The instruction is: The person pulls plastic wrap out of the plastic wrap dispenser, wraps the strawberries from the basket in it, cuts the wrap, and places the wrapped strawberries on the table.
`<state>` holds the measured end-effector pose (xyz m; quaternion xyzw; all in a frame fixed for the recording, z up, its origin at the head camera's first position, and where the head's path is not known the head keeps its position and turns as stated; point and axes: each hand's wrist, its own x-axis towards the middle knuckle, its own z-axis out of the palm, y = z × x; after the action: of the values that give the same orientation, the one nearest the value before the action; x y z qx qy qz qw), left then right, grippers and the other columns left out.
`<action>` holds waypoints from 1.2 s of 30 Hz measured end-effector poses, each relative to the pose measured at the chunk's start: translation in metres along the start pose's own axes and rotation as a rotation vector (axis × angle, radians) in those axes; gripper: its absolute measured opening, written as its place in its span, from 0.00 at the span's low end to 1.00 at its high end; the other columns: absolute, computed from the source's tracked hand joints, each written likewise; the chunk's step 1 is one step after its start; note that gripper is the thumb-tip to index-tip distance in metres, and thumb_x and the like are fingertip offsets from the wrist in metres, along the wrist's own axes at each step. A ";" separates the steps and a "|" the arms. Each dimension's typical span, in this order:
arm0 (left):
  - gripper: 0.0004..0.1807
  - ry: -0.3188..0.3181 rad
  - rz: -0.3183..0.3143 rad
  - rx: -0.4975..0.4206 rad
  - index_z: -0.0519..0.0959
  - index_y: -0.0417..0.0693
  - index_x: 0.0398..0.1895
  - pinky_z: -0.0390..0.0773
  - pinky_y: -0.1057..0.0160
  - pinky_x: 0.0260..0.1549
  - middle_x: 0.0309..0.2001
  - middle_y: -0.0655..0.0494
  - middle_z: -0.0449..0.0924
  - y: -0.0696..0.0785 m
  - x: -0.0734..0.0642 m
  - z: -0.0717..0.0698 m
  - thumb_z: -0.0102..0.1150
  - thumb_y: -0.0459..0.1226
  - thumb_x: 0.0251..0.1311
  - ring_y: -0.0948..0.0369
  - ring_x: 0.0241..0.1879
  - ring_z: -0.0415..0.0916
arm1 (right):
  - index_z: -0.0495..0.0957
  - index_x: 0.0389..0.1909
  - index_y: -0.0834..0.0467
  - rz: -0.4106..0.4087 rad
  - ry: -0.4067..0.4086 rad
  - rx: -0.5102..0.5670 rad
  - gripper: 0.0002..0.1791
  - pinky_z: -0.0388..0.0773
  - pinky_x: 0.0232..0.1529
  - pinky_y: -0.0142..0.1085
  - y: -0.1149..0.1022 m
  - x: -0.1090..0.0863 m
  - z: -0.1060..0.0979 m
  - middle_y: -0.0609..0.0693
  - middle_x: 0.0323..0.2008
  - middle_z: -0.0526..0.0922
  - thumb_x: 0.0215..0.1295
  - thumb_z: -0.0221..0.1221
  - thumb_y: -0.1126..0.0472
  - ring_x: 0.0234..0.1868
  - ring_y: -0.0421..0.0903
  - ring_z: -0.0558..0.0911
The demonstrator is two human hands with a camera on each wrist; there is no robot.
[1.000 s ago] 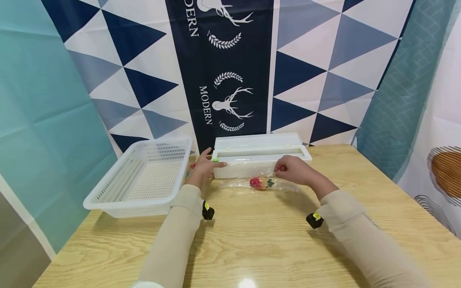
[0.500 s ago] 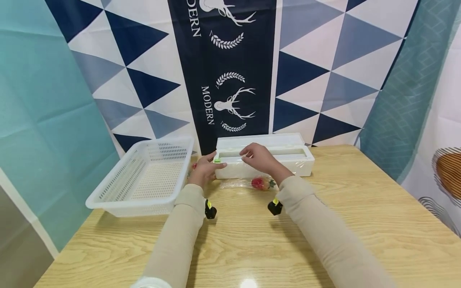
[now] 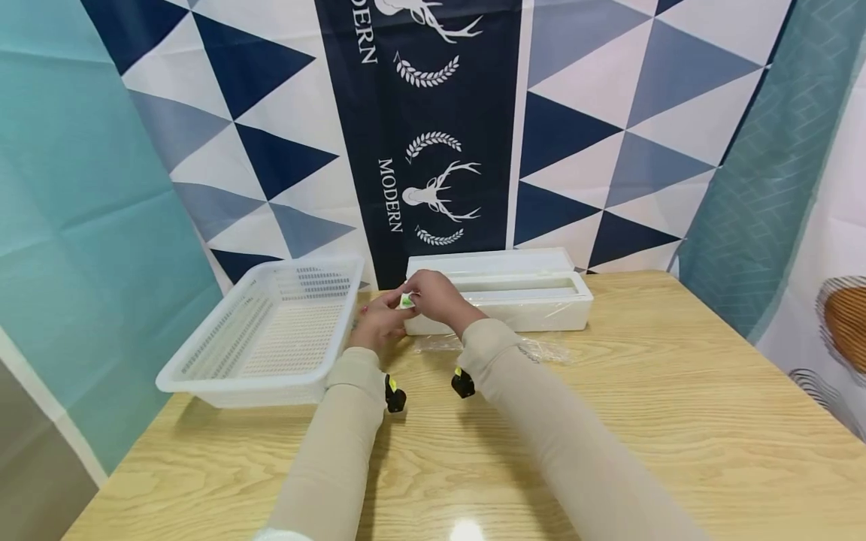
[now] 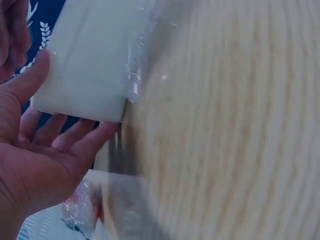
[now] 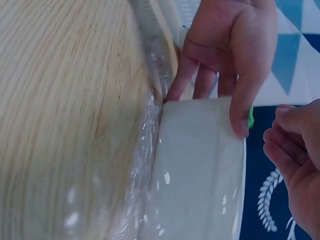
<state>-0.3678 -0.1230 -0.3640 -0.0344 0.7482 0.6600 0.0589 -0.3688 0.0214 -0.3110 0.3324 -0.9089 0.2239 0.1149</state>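
A long white cling film dispenser (image 3: 521,312) stands at the back of the table with its lid raised, clear film (image 5: 132,190) hanging along its front. My left hand (image 3: 382,323) grips its left end, thumb on the upper front edge, fingers against the end face. A small green piece (image 5: 251,117) sits at that corner beside the left thumb. Close to it is my right hand (image 3: 436,297), its fingers loosely curled; a small gap shows between them in the right wrist view. A film-wrapped red item (image 4: 82,205) lies beside the left hand.
A white perforated basket (image 3: 318,379) stands on the wooden table (image 3: 433,451) to the left of the dispenser. A loose strip of film (image 3: 544,351) lies before the dispenser. Patterned cloth (image 3: 443,128) hangs right behind.
My right hand has let go of the film near the dispenser's right end and moved left to the green piece. My right arm now hides the red strawberry-like item in front. The left hand stays put.
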 end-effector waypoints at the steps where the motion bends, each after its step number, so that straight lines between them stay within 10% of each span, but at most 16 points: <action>1: 0.38 0.002 0.006 -0.004 0.65 0.59 0.72 0.77 0.57 0.39 0.74 0.53 0.56 0.000 0.000 0.001 0.66 0.31 0.58 0.56 0.58 0.67 | 0.86 0.44 0.63 -0.008 -0.008 -0.034 0.15 0.76 0.50 0.40 -0.003 0.002 0.000 0.55 0.41 0.85 0.60 0.56 0.75 0.43 0.50 0.81; 8: 0.34 0.036 0.032 -0.081 0.70 0.51 0.69 0.77 0.56 0.46 0.74 0.49 0.55 -0.001 0.000 0.001 0.61 0.24 0.57 0.57 0.67 0.60 | 0.87 0.36 0.60 -0.020 -0.098 -0.273 0.10 0.77 0.46 0.41 -0.017 0.013 0.003 0.52 0.31 0.85 0.49 0.70 0.68 0.36 0.49 0.80; 16: 0.30 0.070 0.079 0.035 0.76 0.49 0.63 0.71 0.66 0.22 0.67 0.52 0.68 -0.005 -0.002 0.001 0.59 0.23 0.56 0.60 0.26 0.68 | 0.86 0.32 0.60 -0.016 -0.111 -0.372 0.08 0.78 0.44 0.42 -0.019 0.019 0.014 0.51 0.29 0.84 0.50 0.71 0.64 0.35 0.50 0.81; 23: 0.28 0.084 0.084 0.097 0.77 0.49 0.62 0.75 0.66 0.24 0.69 0.49 0.66 -0.005 -0.002 0.003 0.62 0.26 0.57 0.56 0.54 0.70 | 0.83 0.26 0.59 0.016 -0.144 -0.397 0.05 0.78 0.40 0.42 -0.018 0.019 0.011 0.49 0.25 0.81 0.51 0.70 0.64 0.31 0.48 0.77; 36: 0.35 0.065 0.088 0.049 0.71 0.53 0.68 0.73 0.67 0.22 0.67 0.50 0.69 -0.003 0.004 -0.001 0.68 0.30 0.55 0.59 0.35 0.74 | 0.82 0.21 0.58 0.004 -0.163 -0.369 0.05 0.77 0.42 0.41 -0.013 0.022 -0.001 0.46 0.22 0.80 0.47 0.69 0.68 0.30 0.46 0.76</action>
<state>-0.3713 -0.1238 -0.3673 -0.0212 0.7665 0.6419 0.0065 -0.3765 0.0009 -0.2979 0.3210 -0.9415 0.0264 0.0996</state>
